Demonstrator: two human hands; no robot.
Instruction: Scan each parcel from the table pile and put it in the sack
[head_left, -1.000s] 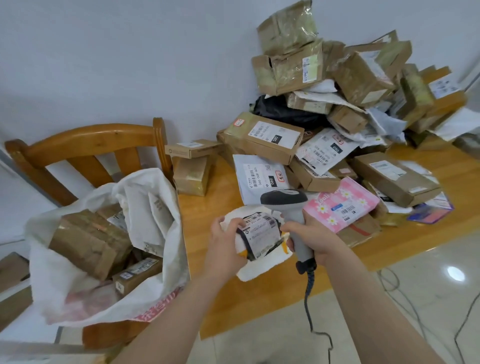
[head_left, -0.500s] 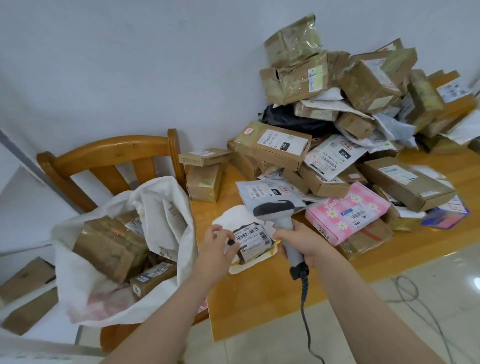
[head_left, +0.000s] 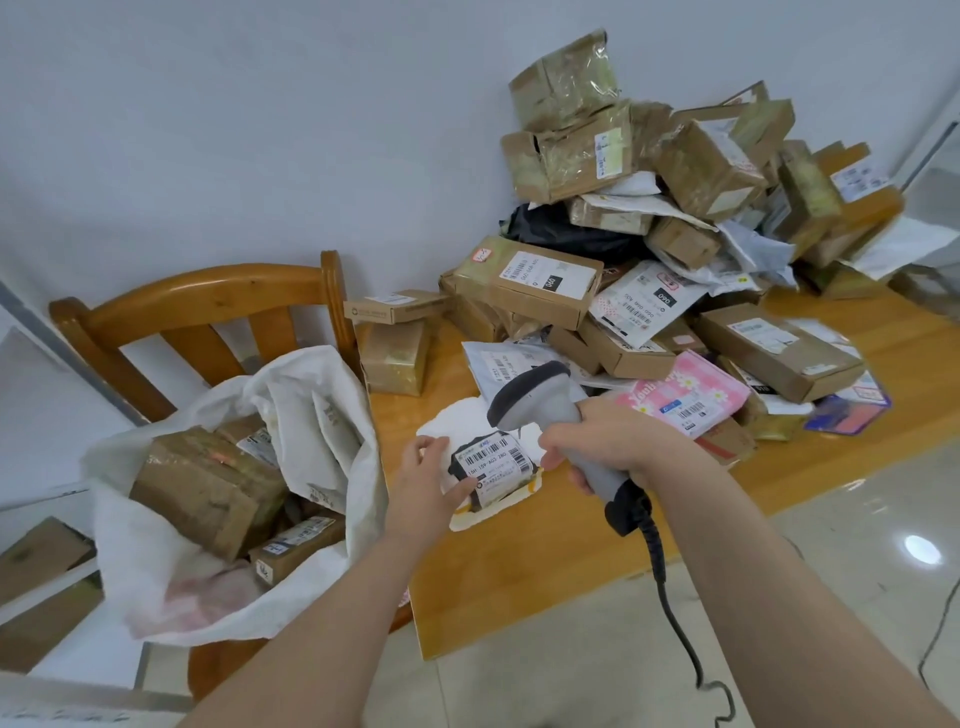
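Note:
A small white soft parcel with a barcode label on a dark wrap lies on the wooden table near its front left. My left hand holds its left edge, thumb against the label. My right hand grips a grey barcode scanner, whose head points down at the label from just above. The white sack stands open on a wooden chair to the left, with several brown boxes inside. The parcel pile rises at the back right of the table.
A pink flowered parcel lies right of the scanner. Two small boxes are stacked near the chair's back. The scanner's black cable hangs off the table's front edge. Tiled floor lies below.
The parcel has come down from in front of me onto the table. The scanner has swung over it, its head now pointing left and down at the label.

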